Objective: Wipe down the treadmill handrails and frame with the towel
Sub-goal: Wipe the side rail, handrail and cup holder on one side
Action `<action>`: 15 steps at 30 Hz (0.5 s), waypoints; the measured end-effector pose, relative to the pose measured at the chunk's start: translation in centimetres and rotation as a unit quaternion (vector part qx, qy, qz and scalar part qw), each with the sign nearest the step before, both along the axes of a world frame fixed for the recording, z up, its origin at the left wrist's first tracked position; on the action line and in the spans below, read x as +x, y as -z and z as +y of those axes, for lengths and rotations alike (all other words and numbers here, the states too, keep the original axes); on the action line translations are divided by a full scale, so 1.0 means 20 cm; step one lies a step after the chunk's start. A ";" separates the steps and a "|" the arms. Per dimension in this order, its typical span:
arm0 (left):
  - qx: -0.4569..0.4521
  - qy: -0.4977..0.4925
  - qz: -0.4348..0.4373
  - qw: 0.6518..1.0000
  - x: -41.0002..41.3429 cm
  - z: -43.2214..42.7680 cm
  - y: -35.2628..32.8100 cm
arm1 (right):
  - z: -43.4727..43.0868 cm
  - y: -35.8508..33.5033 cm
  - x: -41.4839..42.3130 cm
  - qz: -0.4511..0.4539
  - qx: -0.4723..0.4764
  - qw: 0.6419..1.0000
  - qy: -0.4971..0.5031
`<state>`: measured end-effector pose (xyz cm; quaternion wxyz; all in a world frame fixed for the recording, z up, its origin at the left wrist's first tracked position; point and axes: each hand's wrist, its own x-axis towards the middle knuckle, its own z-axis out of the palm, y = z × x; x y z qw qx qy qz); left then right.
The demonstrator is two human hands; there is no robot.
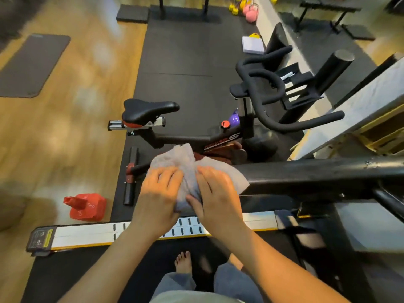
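Note:
A grey towel [185, 162] is bunched at the near end of the treadmill's black handrail [317, 173], which runs off to the right. My left hand [159, 195] grips the towel's left side, fingers curled into the cloth. My right hand [216, 193] holds the right side, its thumb pinching the cloth from below, and part of the towel drapes over the rail. Below my hands lies the treadmill's silver side rail [87, 234] with a yellow edge, and the black belt [109, 270] under my bare feet.
A black exercise bike [196, 136] stands just beyond the handrail, saddle at left, handlebars at right. A red kettlebell [86, 207] lies on the floor at left. Black rubber mats cover the middle floor. Coloured kettlebells [247, 7] sit far back.

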<state>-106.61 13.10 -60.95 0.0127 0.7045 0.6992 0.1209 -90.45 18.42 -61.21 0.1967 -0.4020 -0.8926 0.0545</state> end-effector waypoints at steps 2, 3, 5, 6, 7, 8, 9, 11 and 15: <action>0.014 0.028 0.009 0.999 0.09 0.06 0.00 | 0.04 -0.01 0.10 0.010 -0.002 1.000 -0.008; 0.033 0.050 0.009 0.998 0.14 0.09 -0.01 | 0.05 -0.01 0.17 0.028 -0.013 1.000 0.001; 0.061 0.106 -0.009 0.992 0.29 0.16 -0.03 | 0.10 -0.01 0.35 0.046 -0.028 0.998 0.025; 0.057 0.138 -0.012 0.989 0.38 0.20 -0.05 | 0.13 -0.01 0.46 0.030 -0.014 0.999 0.040; 0.045 0.170 -0.007 0.984 0.47 0.24 -0.06 | 0.16 -0.01 0.58 0.004 0.007 0.998 0.057; 0.034 0.198 0.001 0.980 0.56 0.29 -0.07 | 0.19 -0.03 0.69 -0.020 0.021 0.997 0.076; 0.026 0.221 0.007 0.975 0.66 0.33 -0.07 | 0.22 -0.04 0.80 -0.033 0.026 0.994 0.096; 0.021 0.265 0.022 0.964 0.82 0.43 -0.09 | 0.28 -0.12 0.96 -0.025 0.009 0.989 0.143; 0.004 0.281 0.061 0.958 0.94 0.49 -0.14 | 0.36 -0.22 1.05 -0.049 -0.052 0.979 0.189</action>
